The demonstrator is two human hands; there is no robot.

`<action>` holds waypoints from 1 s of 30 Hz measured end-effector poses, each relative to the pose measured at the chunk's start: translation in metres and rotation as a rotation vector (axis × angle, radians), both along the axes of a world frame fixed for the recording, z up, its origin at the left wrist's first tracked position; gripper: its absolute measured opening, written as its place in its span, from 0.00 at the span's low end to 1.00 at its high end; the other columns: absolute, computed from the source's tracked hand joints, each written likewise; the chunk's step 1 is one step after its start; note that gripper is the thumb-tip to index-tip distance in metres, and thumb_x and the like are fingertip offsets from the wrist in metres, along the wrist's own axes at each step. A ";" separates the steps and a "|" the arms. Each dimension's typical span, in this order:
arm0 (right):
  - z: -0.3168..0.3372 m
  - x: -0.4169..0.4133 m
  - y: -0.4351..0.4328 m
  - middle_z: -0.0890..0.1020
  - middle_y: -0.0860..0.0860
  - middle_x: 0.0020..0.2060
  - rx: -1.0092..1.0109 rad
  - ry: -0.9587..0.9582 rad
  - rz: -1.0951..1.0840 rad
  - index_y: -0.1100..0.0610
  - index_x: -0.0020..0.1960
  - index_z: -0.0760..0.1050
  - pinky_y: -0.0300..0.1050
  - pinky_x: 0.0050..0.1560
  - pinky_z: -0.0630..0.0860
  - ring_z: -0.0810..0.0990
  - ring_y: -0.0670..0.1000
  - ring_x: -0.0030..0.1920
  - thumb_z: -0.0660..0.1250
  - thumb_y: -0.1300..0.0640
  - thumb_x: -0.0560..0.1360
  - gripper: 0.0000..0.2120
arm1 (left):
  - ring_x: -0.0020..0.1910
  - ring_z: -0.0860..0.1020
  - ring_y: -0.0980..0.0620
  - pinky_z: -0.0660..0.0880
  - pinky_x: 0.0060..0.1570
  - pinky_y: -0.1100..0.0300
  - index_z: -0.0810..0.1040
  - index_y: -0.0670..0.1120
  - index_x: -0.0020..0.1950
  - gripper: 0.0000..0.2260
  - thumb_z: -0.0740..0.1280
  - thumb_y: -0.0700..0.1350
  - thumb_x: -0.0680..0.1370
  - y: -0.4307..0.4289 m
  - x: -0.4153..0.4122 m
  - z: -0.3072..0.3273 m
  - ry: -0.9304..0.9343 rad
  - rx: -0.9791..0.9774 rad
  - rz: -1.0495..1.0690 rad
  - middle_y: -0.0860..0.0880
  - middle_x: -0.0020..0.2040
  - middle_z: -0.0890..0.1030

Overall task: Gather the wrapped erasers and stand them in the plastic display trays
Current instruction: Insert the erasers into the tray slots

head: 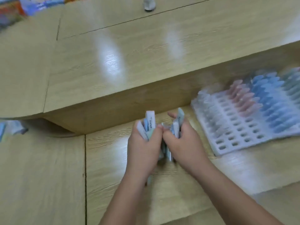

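While my left hand (144, 143) and right hand (184, 140) each clutch wrapped erasers (150, 121) pointing up, the plastic display tray (232, 135) sits off right, nearest my right hand.

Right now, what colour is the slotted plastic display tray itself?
White; the display tray shows best in the head view, though blurred.

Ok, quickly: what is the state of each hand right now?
Left hand: grips a bunch of white and pale-blue wrapped erasers.
Right hand: grips a second bunch of wrapped erasers.
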State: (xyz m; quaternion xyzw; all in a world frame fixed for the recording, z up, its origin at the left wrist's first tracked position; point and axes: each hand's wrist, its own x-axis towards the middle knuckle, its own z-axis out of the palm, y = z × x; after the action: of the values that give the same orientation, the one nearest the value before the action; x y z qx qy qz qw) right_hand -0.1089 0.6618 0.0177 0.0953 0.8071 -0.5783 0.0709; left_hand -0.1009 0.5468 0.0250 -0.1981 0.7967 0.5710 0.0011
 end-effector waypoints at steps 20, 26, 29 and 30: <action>-0.021 -0.033 0.005 0.69 0.50 0.61 0.553 0.332 0.123 0.53 0.66 0.68 0.47 0.64 0.65 0.67 0.52 0.64 0.66 0.35 0.66 0.35 | 0.66 0.69 0.64 0.67 0.61 0.67 0.64 0.62 0.70 0.30 0.69 0.59 0.70 0.005 0.001 -0.020 0.197 -0.134 0.305 0.64 0.65 0.69; -0.011 -0.028 0.016 0.61 0.40 0.62 0.422 0.285 0.267 0.46 0.68 0.65 0.38 0.65 0.58 0.61 0.41 0.66 0.65 0.42 0.72 0.27 | 0.68 0.70 0.65 0.70 0.67 0.59 0.76 0.58 0.61 0.15 0.56 0.48 0.78 -0.011 0.012 -0.017 0.286 0.067 0.362 0.63 0.63 0.77; -0.007 -0.025 0.021 0.62 0.42 0.65 0.411 0.284 0.315 0.48 0.69 0.66 0.35 0.66 0.57 0.62 0.42 0.68 0.59 0.50 0.74 0.23 | 0.73 0.66 0.63 0.65 0.73 0.52 0.78 0.53 0.59 0.16 0.54 0.42 0.78 -0.019 0.019 -0.021 0.342 0.075 0.308 0.62 0.64 0.77; -0.007 -0.025 0.023 0.62 0.43 0.67 0.425 0.287 0.330 0.48 0.69 0.66 0.35 0.67 0.56 0.62 0.43 0.69 0.58 0.53 0.75 0.23 | 0.74 0.65 0.62 0.64 0.73 0.52 0.78 0.51 0.59 0.16 0.55 0.40 0.78 -0.022 0.021 -0.024 0.355 0.065 0.289 0.62 0.64 0.77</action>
State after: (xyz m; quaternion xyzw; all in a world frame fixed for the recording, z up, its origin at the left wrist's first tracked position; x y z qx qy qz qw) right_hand -0.1339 0.6852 0.0109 -0.1072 0.9164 -0.3847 0.0277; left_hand -0.0796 0.5251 0.0013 -0.2062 0.7290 0.6165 -0.2145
